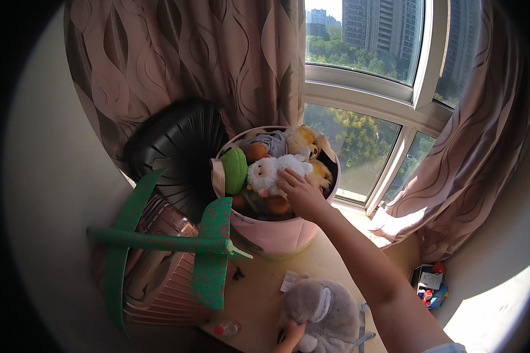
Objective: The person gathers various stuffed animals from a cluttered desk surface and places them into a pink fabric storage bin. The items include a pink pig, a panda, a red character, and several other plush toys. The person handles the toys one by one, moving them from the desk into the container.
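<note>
A round pink bin [300,232] holds several plush toys. On top lies a white plush sheep [288,166], and my right hand [300,193] rests on it with fingers stretched out. Beside the sheep are a green plush [235,170] on the left and tan-and-white plush dogs [303,141] on the right. Nearer to me is a big grey plush toy [335,306] with a white tag. At the lower edge my left hand [293,334] grips its near side, the fingers partly sunk in the fur.
A green foam glider [159,240] lies across a pink ribbed suitcase [165,288] on the left. Behind it stands a black ribbed case [179,150]. A small red-capped bottle [227,328] is on the floor. Curtains [182,59] flank the window [359,88]; a toy box [431,285] stands right.
</note>
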A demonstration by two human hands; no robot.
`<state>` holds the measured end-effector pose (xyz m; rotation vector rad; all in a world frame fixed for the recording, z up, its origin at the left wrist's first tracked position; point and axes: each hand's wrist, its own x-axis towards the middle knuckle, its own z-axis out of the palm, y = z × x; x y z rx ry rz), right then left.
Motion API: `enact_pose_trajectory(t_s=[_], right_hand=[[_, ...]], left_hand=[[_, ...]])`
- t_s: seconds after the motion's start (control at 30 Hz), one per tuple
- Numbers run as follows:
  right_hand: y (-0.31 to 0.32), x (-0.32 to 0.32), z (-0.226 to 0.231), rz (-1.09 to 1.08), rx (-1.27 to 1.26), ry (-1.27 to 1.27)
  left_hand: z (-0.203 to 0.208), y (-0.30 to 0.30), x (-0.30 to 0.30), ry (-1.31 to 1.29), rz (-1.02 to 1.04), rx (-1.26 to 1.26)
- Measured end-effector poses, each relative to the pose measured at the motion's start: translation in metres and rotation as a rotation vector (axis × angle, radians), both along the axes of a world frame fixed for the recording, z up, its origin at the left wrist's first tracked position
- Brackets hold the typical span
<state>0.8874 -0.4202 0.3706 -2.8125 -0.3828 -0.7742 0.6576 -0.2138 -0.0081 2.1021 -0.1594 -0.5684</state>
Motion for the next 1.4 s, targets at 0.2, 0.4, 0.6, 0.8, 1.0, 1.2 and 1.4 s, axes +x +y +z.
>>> enact_pose_trajectory(t_s=[0.2, 0.4, 0.6, 0.8, 1.0, 1.2, 1.4], right_hand=[[-0.021, -0.143, -0.024, -0.083, 0.446, 0.071], [-0.052, -0.384, -0.114, -0.612, 1.389, 0.441], [-0.047, -0.339, 0.025, -0.216, 1.16, -0.3], [-0.074, -0.169, 0.173, 0.103, 1.293, -0.359], [-0.074, -0.025, 0.125, -0.208, 0.891, 0.052], [-0.041, -0.011, 0.049, -0.28, 0.673, 0.139], [-0.049, -0.042, 0.041, -0.087, 0.748, -0.044]], left_hand=[[0.088, -0.024, 0.013, 0.503, 0.264, -0.407], [0.289, -0.075, 0.012, 0.477, 0.169, -1.019], [0.483, -0.097, 0.042, 0.103, 0.257, -1.454], [0.605, -0.097, 0.13, -0.412, 0.387, -1.554], [0.563, -0.085, 0.278, -0.037, 0.758, -1.106], [0.53, -0.092, 0.288, -0.158, 0.411, -0.698], [0.544, -0.131, 0.248, -0.775, 0.365, -0.119]])
